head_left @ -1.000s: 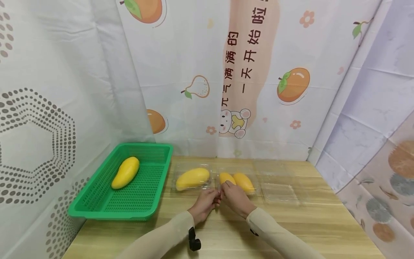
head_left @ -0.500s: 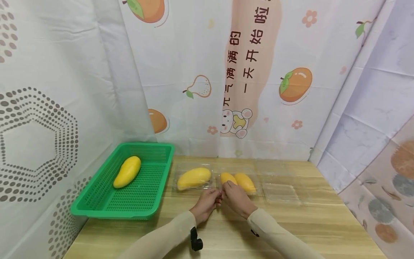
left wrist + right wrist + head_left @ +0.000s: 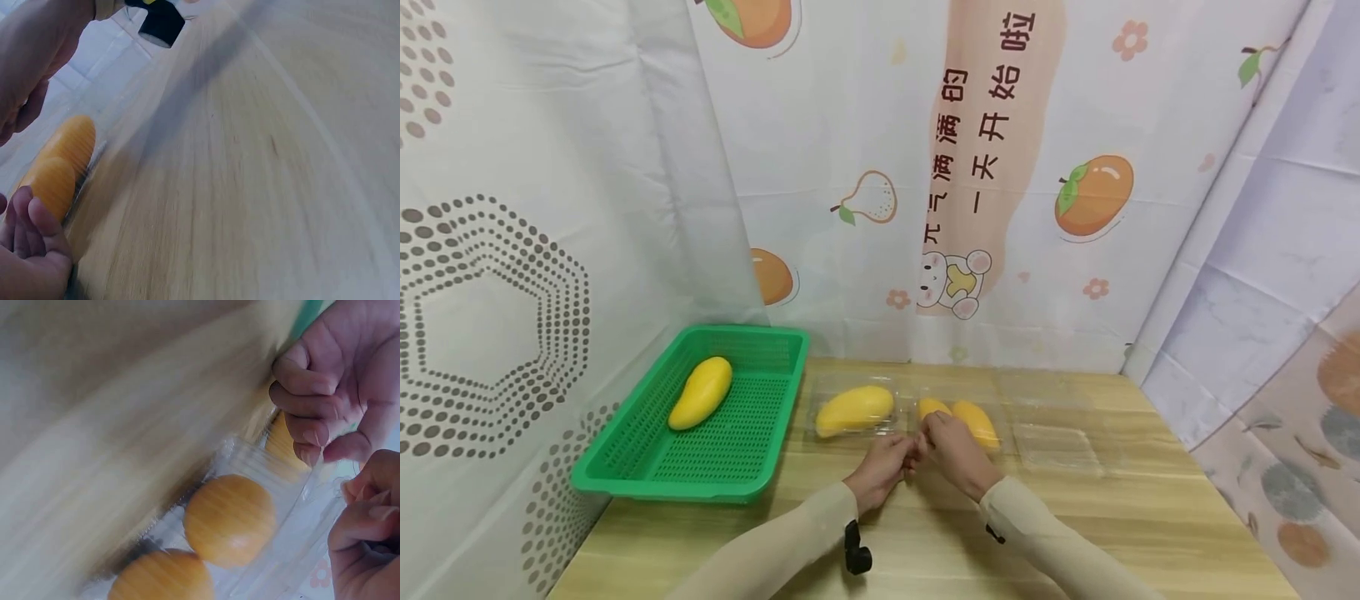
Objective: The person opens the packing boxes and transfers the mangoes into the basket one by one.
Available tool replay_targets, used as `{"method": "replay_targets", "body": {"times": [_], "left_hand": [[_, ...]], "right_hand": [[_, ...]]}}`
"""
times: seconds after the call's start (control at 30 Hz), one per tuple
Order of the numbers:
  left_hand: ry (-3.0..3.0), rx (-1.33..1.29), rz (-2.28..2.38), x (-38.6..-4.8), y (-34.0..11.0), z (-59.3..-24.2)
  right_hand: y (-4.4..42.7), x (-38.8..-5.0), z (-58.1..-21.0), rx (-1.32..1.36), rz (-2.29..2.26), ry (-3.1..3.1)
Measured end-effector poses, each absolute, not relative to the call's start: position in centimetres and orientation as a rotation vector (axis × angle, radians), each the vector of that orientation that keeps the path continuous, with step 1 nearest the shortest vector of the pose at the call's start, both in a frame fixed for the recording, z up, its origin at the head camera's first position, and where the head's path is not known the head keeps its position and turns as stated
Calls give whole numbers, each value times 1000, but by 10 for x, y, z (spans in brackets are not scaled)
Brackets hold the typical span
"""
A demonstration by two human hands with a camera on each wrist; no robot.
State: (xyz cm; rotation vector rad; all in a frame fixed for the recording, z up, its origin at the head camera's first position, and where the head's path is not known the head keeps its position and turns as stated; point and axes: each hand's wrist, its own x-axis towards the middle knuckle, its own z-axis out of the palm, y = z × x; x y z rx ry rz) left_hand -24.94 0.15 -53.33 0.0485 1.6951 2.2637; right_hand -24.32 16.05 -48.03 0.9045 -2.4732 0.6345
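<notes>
Both hands meet at the near left corner of a clear plastic box [image 3: 987,398] that holds two orange-yellow mangoes [image 3: 975,423]. My left hand [image 3: 882,471] pinches a thin edge of clear plastic between thumb and fingers; in the right wrist view this left hand [image 3: 331,387] is at the upper right. Beside it my right hand [image 3: 955,454] pinches the plastic too, as the right hand [image 3: 369,537] shows in the right wrist view. That hand partly covers one mango in the head view. Whether the lid is fully closed cannot be told.
To the left stands a green basket [image 3: 766,454] with one yellow mango [image 3: 702,393]. Another clear box [image 3: 820,385] with a yellow mango [image 3: 855,410] lies left of the hands. A clear box [image 3: 1056,446] with no fruit lies to the right. Printed curtains [image 3: 850,108] hang behind the table.
The head view has shifted slightly, so the scene lies a little farther right. Both hands stay at the same corner of the box, with only small finger movement.
</notes>
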Motion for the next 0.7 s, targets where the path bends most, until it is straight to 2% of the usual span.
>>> {"method": "replay_targets", "body": {"times": [0.4,0.7], "left_hand": [[1679,97,2225,-256,-2,-532],[1690,70,2208,-254,-1,-534]], "right_hand": [[160,-239,-483,882,605,-2502],[170,-236,-492,909,384,-2427]]}}
